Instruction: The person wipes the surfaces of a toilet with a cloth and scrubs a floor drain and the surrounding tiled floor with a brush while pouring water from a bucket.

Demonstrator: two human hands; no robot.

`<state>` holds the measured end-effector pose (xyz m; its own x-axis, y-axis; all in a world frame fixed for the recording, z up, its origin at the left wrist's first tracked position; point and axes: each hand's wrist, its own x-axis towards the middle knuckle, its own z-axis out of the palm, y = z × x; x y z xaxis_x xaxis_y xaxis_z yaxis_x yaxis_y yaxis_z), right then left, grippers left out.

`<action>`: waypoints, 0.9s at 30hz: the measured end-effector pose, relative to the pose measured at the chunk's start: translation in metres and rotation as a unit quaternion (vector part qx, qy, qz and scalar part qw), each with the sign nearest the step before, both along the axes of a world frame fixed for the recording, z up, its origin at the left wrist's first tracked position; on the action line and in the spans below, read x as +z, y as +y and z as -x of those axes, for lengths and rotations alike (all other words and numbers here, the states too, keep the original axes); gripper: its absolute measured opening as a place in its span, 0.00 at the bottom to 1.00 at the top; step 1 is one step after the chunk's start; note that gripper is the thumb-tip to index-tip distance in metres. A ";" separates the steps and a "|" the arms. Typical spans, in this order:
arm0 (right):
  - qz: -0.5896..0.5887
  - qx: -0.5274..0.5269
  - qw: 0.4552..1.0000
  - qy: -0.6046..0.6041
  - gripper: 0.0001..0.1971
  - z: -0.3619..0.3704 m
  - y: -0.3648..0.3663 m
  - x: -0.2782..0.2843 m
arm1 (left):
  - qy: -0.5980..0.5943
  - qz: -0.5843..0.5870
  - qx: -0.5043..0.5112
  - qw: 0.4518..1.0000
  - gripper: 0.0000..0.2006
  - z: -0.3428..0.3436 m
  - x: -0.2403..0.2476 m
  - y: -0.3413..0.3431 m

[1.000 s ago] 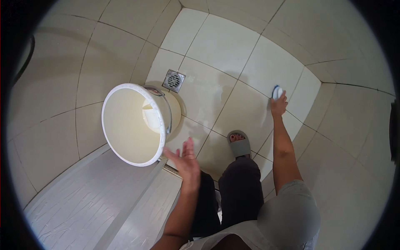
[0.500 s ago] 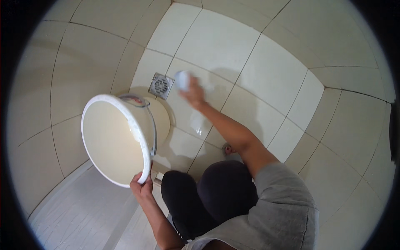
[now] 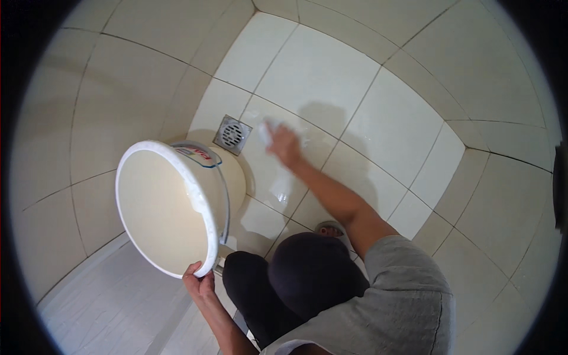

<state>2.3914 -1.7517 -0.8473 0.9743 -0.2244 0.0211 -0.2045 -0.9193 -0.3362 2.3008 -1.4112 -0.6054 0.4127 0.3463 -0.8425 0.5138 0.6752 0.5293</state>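
A large cream bucket (image 3: 236, 177) with a white rim stands at the left, its handle hanging down the side toward the middle. My left hand (image 3: 199, 281) is closed around the near edge of its rim. Farther out, my right hand (image 3: 286, 147) is closed on a small white rounded object (image 3: 264, 135), just right of the square metal floor drain (image 3: 232, 135). Motion blurs this object and my fingers partly cover it, so its kind is unclear. Wet, shiny patches show on the pale floor tiles (image 3: 331, 59) around it.
Tiled walls (image 3: 136, 77) close in the floor at the left, back and right. My knees (image 3: 313, 266) are bent at the near middle, with a slippered foot (image 3: 329, 229) beside them. A grey translucent panel (image 3: 112, 302) lies at the near left.
My right hand has shifted slightly right and nearer with the white object, which is now more covered by my fingers. My left hand stays on the bucket rim. The whole view has shifted slightly.
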 end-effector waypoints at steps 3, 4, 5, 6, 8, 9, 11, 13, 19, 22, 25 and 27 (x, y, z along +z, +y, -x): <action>-0.143 0.042 0.987 -0.065 0.46 -0.011 0.033 0.015 | -0.018 -0.020 0.013 1.000 0.24 0.002 0.003 -0.001; -0.151 -0.006 0.984 -0.091 0.48 -0.020 0.017 0.010 | -0.019 -0.038 0.026 0.999 0.23 0.006 0.004 0.006; -0.103 -0.053 0.945 -0.307 0.47 -0.034 -0.044 -0.022 | -0.022 -0.042 0.025 0.999 0.23 0.001 0.000 -0.002; -0.159 -0.164 0.971 -0.068 0.46 -0.060 -0.068 0.000 | -0.015 -0.061 0.027 0.998 0.19 0.011 0.013 0.002; -0.036 -0.294 0.948 -0.118 0.43 -0.088 -0.157 -0.003 | -0.012 -0.043 0.049 0.998 0.25 0.018 0.021 0.000; -0.043 -0.319 0.944 -0.070 0.40 -0.103 -0.179 -0.001 | -0.012 -0.032 0.062 0.997 0.28 0.021 0.024 -0.004; -0.056 -0.304 0.950 -0.051 0.39 -0.149 -0.178 -0.009 | -0.012 -0.080 0.036 0.996 0.24 0.018 0.036 -0.025; -0.012 -0.189 0.977 -0.093 0.37 -0.195 -0.153 -0.021 | -0.006 -0.110 0.031 0.993 0.26 0.014 0.049 -0.033; -0.058 0.192 0.974 -0.104 0.37 -0.194 -0.022 -0.036 | -0.038 -0.144 0.014 0.989 0.28 0.014 0.088 -0.053; -0.164 0.257 0.948 -0.090 0.39 -0.139 0.024 -0.034 | -0.047 -0.178 -0.014 0.983 0.26 0.019 0.102 -0.045; -0.149 0.098 0.944 -0.279 0.40 -0.112 -0.082 -0.071 | -0.048 -0.154 -0.059 0.985 0.27 -0.007 0.096 -0.047; -0.001 -0.131 0.971 -0.199 0.40 -0.087 -0.125 -0.056 | -0.066 -0.154 -0.086 0.982 0.24 -0.012 0.103 -0.053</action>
<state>2.4785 -1.8766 -0.9033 0.7985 -0.4643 0.3832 -0.2857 -0.8525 -0.4376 2.3125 -1.4645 -0.5027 0.5863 0.4924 -0.6432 0.5185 0.3819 0.7650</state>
